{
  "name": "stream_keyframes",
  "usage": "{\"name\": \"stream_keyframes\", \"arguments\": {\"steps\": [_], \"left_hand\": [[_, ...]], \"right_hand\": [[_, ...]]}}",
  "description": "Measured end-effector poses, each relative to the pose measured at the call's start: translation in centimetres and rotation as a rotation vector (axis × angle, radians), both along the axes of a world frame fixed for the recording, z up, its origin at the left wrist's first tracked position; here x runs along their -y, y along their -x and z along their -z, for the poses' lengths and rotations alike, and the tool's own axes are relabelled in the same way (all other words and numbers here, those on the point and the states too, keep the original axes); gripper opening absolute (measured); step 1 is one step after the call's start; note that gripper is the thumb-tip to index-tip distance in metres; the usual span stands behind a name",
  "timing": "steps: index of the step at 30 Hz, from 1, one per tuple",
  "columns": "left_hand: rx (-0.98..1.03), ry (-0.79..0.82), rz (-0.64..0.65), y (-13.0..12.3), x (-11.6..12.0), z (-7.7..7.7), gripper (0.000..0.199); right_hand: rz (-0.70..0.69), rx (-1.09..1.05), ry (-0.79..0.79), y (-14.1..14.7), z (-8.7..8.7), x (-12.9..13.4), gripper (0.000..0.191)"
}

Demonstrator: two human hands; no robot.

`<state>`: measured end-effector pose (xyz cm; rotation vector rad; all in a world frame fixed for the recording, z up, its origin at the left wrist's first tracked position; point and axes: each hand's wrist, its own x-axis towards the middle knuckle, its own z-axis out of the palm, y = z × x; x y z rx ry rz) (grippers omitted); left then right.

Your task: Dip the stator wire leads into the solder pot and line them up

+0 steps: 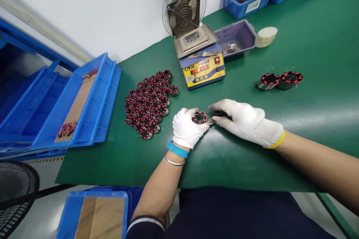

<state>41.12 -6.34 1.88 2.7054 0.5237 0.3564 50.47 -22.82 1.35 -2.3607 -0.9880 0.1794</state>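
My left hand (186, 127), in a white glove, is wrapped round a ring-shaped motor part (200, 117) with red and black windings on its upper face. Just to the right, my right hand (244, 119), also gloved, has its thumb and forefinger apart, with the fingertips beside the ring; no object shows between them. Several similar parts (148, 102) stand packed together on the green table (238, 164), left of my hands. Two more rings (268, 81) stand side by side beyond my right hand.
Behind my hands is a yellow and blue solder pot unit (204, 71) with a fan (185, 13) behind it. A purple tray (238, 37), white round pads (266, 36) and blue bins (246, 5) lie further right. Blue crates (84, 101) stand left.
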Motion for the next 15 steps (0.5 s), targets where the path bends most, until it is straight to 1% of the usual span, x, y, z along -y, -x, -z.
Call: {"name": "stream_keyframes", "arguments": {"steps": [3,5,6,7,9,10,11,12,13,14,15], "left_hand": [[-0.026,0.009,0.032,0.0,0.3,-0.3,0.048],[-0.042,0.075,0.028,0.0,0.6,-0.6,0.044],[-0.067,0.161,0.028,0.1,0.6,-0.8,0.042],[-0.102,0.279,0.037,0.1,0.6,-1.1,0.040],[-0.180,0.532,0.081,0.3,0.2,-1.6,0.040],[-0.217,0.643,0.117,0.5,-0.1,-1.8,0.041],[-0.246,0.728,0.160,0.6,-0.4,-1.9,0.042],[-0.249,0.767,0.198,0.7,-0.7,-2.1,0.043],[-0.229,0.768,0.223,0.8,-0.9,-2.1,0.044],[-0.185,0.747,0.228,0.9,-1.0,-2.1,0.044],[-0.116,0.694,0.214,0.9,-1.0,-2.0,0.042]], "right_hand": [[-0.103,0.082,0.029,0.7,0.3,-0.6,0.035],[-0.181,0.196,0.057,0.7,0.3,-0.6,0.034],[-0.237,0.270,0.058,0.6,0.1,-0.4,0.034],[-0.299,0.348,0.045,0.4,-0.1,-0.2,0.033],[-0.407,0.485,-0.013,-0.2,-0.8,0.6,0.031],[-0.438,0.524,-0.049,-0.5,-1.1,1.0,0.031],[-0.448,0.540,-0.090,-0.9,-1.5,1.4,0.031],[-0.435,0.532,-0.132,-1.2,-1.8,1.8,0.031],[-0.399,0.501,-0.171,-1.4,-2.1,2.1,0.029],[-0.321,0.443,-0.207,-1.6,-2.2,2.3,0.029],[-0.211,0.355,-0.236,-1.6,-2.3,2.3,0.029]]}}
